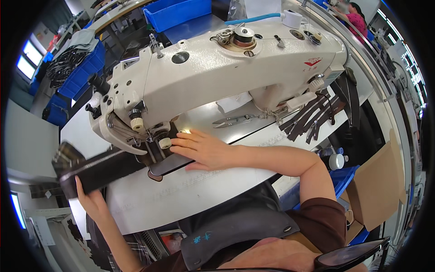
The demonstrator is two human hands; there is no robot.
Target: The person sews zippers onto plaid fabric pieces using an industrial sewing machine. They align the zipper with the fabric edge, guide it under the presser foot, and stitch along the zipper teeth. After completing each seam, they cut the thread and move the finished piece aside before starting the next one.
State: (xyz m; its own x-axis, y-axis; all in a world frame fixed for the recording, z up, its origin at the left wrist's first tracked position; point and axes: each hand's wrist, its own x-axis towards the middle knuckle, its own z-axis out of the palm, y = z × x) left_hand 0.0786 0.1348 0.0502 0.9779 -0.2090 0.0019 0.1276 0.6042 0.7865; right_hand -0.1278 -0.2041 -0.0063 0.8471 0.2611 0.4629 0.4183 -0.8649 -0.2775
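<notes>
A white industrial sewing machine stands before me on a pale table. A black strip with a zipper runs out to the left from under its needle area, and a plaid lining shows at its far left end. My left hand grips that left end from the near side, one finger laid up over it. My right hand rests palm down beside the presser foot, fingers stretched toward it; whether the fingertips touch the strip cannot be made out.
Thread snips lie on the machine bed. Several loose dark zippers are heaped at the right. Small bottles and an open cardboard box sit below the right table edge. Blue bins stand behind.
</notes>
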